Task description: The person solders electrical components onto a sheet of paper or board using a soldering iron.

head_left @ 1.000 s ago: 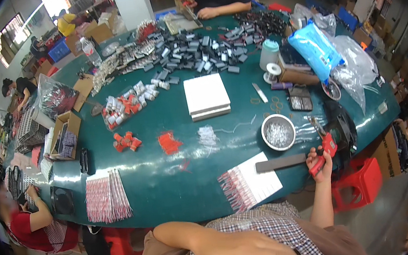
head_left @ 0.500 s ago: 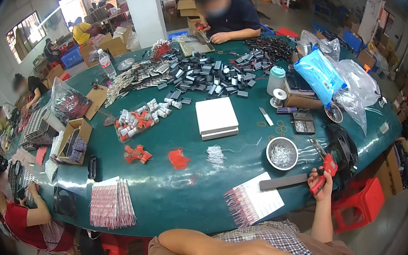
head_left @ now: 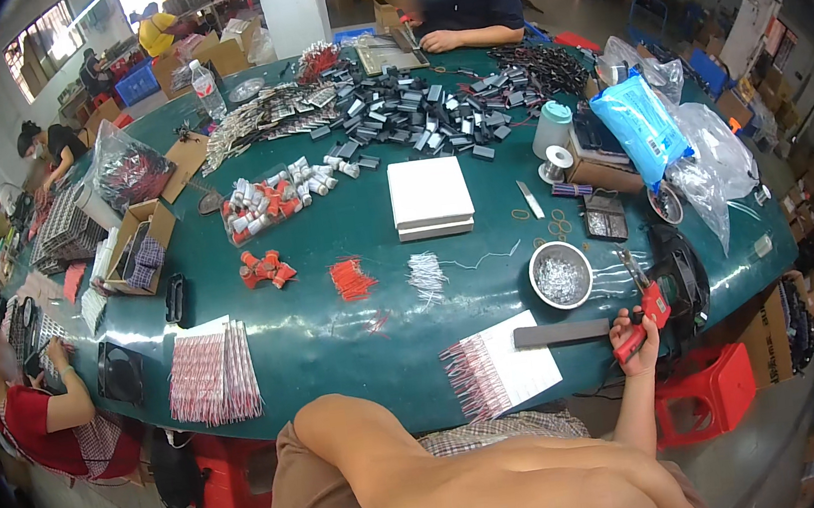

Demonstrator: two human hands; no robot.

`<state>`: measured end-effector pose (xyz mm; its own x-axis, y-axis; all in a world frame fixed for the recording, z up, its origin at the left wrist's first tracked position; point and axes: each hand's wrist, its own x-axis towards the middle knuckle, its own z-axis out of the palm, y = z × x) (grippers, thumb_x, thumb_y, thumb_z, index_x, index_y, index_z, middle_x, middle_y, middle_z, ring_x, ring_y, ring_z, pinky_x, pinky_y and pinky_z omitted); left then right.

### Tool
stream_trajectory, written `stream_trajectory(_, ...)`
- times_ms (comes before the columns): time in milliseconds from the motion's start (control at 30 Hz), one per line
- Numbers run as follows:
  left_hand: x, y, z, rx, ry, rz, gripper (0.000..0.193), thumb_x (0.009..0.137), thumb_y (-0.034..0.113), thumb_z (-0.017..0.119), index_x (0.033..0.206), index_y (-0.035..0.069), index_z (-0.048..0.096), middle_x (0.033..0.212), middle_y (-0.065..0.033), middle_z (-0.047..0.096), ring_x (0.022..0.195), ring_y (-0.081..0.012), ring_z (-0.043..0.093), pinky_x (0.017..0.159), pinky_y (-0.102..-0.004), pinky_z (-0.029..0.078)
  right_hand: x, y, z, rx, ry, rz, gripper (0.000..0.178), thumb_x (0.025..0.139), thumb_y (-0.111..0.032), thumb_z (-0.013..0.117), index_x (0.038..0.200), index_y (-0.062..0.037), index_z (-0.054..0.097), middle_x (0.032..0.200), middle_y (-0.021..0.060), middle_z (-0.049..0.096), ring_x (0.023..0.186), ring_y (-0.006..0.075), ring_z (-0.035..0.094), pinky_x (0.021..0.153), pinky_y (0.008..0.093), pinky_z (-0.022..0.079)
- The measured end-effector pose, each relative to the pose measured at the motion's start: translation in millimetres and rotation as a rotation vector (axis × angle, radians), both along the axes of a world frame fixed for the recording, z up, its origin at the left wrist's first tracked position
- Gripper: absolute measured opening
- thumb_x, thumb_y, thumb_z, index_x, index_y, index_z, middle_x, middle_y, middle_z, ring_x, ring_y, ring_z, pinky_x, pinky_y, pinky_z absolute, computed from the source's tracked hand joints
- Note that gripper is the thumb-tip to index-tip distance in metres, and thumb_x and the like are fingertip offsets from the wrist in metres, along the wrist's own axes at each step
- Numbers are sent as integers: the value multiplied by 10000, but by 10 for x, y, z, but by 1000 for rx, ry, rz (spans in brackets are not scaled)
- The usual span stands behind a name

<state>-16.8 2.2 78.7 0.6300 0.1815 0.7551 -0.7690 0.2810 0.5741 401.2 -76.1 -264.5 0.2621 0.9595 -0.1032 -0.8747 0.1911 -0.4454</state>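
Observation:
My right hand [head_left: 632, 337] is wrapped round the handle of a red pistol-shaped soldering gun [head_left: 655, 304], whose metal tip points to the far side. Beside that hand, a dark grey bar [head_left: 562, 334] lies across a white sheet [head_left: 518, 362] with a row of thin red-and-white wires [head_left: 476, 378] along its left part. Large and close at the lower edge is my left hand [head_left: 554, 483], back upward, raised over my lap. Its fingers run rightward and its fingertips leave the picture, so whether they hold anything is hidden.
A bowl of small silvery pieces [head_left: 561, 275] stands beyond the grey bar. White boxes [head_left: 431, 196], orange spools [head_left: 266, 269], wire bundles [head_left: 353, 278] and another wire-laden sheet [head_left: 212, 374] lie on the green table [head_left: 336, 337]. Opposite, a co-worker [head_left: 469, 6] sits behind heaped black parts [head_left: 417, 117].
My left hand and forearm have come up and fill more of the lower edge. The blue material below that hand no longer shows. My right hand stays on the soldering gun.

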Motion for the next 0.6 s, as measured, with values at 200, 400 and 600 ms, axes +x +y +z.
stream_trajectory(200,56,-201,28,-74,-126,-87,677,990,494,643,1273,-119,590,1273,-306,603,1137,-413,631,949,-517,506,-5,-16,23,-5,-2,-3,243,944,-196,669,1167,-99,665,1160,122,615,1007,206,613,933,391,515)
stream_trajectory(400,64,-163,-69,-247,-128,-72,621,961,405,715,1313,-74,534,1276,-322,586,1156,-439,612,978,-556,469,-22,-29,42,0,-1,10,247,947,-196,670,1173,-97,658,1163,121,615,1006,202,612,937,388,513)
stream_trajectory(600,31,-220,-66,-250,-146,-83,532,988,421,673,1284,0,537,1312,-299,551,1223,-429,577,995,-556,438,-19,-30,39,10,-11,24,254,949,-200,670,1181,-100,646,1174,118,606,1017,201,607,940,384,513)
